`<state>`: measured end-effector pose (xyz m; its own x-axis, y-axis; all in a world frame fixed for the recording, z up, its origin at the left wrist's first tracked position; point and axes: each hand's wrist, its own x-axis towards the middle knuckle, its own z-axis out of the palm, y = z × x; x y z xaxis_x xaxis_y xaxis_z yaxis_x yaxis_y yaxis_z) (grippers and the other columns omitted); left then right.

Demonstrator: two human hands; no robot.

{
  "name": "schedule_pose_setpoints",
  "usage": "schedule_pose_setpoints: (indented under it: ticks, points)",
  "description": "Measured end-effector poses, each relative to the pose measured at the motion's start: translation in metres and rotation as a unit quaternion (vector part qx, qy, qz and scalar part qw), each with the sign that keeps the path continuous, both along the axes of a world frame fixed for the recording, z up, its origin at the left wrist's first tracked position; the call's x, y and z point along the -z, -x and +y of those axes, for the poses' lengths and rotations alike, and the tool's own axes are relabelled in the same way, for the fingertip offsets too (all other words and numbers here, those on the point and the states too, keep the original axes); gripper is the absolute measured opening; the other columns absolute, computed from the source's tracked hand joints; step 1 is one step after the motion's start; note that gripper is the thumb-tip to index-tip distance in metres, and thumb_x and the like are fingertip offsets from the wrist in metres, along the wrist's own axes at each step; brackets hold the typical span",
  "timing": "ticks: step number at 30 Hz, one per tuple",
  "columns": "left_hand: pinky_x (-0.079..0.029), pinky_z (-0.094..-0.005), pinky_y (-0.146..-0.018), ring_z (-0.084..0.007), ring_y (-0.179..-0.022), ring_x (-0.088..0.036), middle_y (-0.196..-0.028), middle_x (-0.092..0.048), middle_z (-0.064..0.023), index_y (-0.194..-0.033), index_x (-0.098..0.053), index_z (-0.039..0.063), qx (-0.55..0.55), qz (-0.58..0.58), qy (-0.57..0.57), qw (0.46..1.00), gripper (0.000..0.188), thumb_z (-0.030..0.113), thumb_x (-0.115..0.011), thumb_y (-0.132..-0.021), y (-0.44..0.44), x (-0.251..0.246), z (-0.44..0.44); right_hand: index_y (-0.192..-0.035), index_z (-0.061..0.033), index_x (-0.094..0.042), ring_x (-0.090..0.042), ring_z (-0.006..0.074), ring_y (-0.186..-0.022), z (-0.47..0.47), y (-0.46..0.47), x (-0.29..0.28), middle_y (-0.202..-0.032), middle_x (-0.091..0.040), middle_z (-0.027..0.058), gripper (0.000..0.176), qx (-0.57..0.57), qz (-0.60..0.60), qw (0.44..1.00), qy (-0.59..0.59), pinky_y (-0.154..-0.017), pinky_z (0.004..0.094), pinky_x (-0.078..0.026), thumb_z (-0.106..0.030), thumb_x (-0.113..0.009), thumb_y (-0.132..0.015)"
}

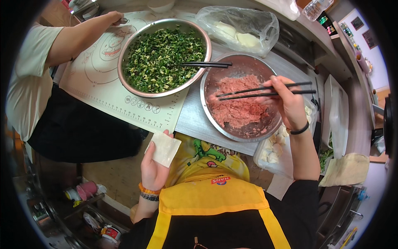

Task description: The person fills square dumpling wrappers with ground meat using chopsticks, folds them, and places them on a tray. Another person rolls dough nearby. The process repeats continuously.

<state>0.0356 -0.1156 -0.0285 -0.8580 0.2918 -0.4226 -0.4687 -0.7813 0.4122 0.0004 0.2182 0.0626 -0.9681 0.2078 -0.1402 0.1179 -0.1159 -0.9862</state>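
Note:
On the palm and fingers of my left hand (154, 169) lies a square dough wrapper (163, 148), held under the thumb in front of the yellow apron. My right hand (287, 102) grips a pair of black chopsticks (264, 92), slightly spread, over a metal bowl (203, 107) of pink minced meat (238, 113). Whether the tips touch the meat, I cannot tell. Left of it, a larger metal bowl (120, 76) holds chopped greens (161, 59), with a second pair of black chopsticks (214, 64) resting in it and over its rim.
A co-worker's arm (82, 39) reaches over the printed pastry mat (108, 93) at the left. Behind the bowls lies a clear plastic bag (267, 26) with pale dough pieces (247, 39). Folded dumplings (273, 152) sit in a tray below my right forearm. A white plastic bin (339, 115) stands farther right.

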Motion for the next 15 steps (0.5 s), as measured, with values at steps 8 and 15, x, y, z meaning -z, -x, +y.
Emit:
schedule_pose_setpoints:
  ticks: [8,15]
  points:
    - [-0.028,-0.0413,-0.108,-0.0262,-0.131,-0.031,-0.142,-0.031,-0.0147,-0.137,-0.023,-0.005,0.065,0.06,-0.061,0.994,0.047,0.02,-0.031,-0.097,0.033,-0.023,0.049,-0.081,0.0028,-0.058,-0.063,0.0163,-0.074,-0.016,-0.011,0.022,-0.078,-0.062,0.0066,0.017,-0.142,0.142,0.903,-0.38,-0.062,0.0246,-0.053,-0.011,-0.053,-0.09]
    - [-0.027,-0.0413,-0.109,-0.0269,-0.129,-0.033,-0.141,-0.034,-0.0134,-0.137,-0.024,-0.005,0.054,0.022,-0.104,0.993,0.048,0.019,-0.033,-0.096,0.042,-0.032,0.064,-0.086,-0.0002,-0.055,-0.067,0.0238,-0.067,0.008,-0.022,0.008,-0.077,-0.063,0.0131,0.021,0.005,-0.003,0.991,0.131,-0.059,0.0294,-0.056,-0.019,-0.049,-0.093]
